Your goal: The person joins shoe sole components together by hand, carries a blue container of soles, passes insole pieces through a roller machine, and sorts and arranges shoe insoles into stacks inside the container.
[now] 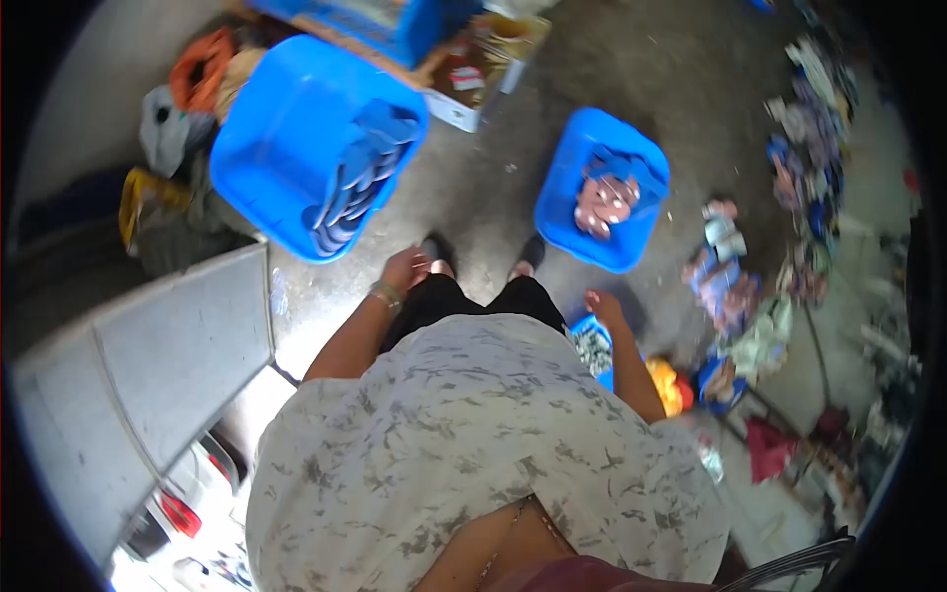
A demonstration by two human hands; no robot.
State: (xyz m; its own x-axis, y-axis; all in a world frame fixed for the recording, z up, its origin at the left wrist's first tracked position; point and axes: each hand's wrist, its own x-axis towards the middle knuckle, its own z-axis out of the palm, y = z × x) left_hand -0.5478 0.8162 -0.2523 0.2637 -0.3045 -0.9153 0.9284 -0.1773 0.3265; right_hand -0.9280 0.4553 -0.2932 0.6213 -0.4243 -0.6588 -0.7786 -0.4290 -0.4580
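My left hand [405,268] hangs at my side below the large blue tub [276,118], with its fingers partly curled and blurred. Inside that tub, along its right side, lies a row of dark blue-grey curved pieces [360,178]. My right hand [602,305] is lowered on the other side, below a smaller blue tub [555,197] and just above a blue container [605,378] of small pale pieces. Pink and blue pieces [606,200] are heaped in the smaller tub. Neither hand touches a tub; what the fingers hold, if anything, is too small to make out.
A cardboard box [456,111] stands between the tubs at the top. Piles of mixed pieces [725,286] spread over the floor at the right. A grey panel [187,345] stands at the left, below bags and an orange item [200,71]. My feet are on the concrete floor.
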